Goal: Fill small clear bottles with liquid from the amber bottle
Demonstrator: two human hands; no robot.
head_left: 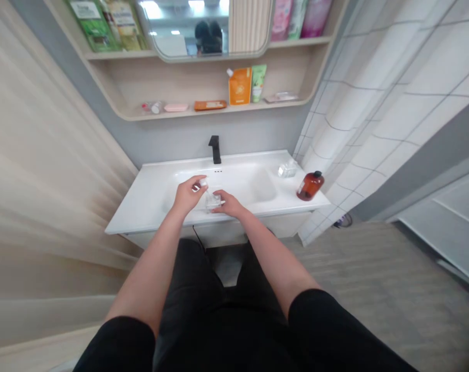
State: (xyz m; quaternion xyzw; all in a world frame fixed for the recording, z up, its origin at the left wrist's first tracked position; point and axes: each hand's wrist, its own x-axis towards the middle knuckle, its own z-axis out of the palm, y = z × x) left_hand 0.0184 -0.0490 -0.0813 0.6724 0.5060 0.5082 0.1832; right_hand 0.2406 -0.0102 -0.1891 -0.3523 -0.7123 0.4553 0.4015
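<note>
Over the front of the white sink (253,188), my left hand (188,195) pinches a small white cap (203,182). A dark reddish patch shows between its thumb and fingers; I cannot make out what it is. Just right of it, my right hand (230,204) is closed around a clear bottle (212,201). The cap is above the bottle's top; whether they touch is too small to tell. My right fingers hide part of the bottle.
A black faucet (215,150) stands behind the basin. On the counter's right are an amber bottle (309,186) with a black cap and clear containers (287,169). The shelf (168,114) above holds an orange pouch (240,87), a green tube (258,82) and several small items.
</note>
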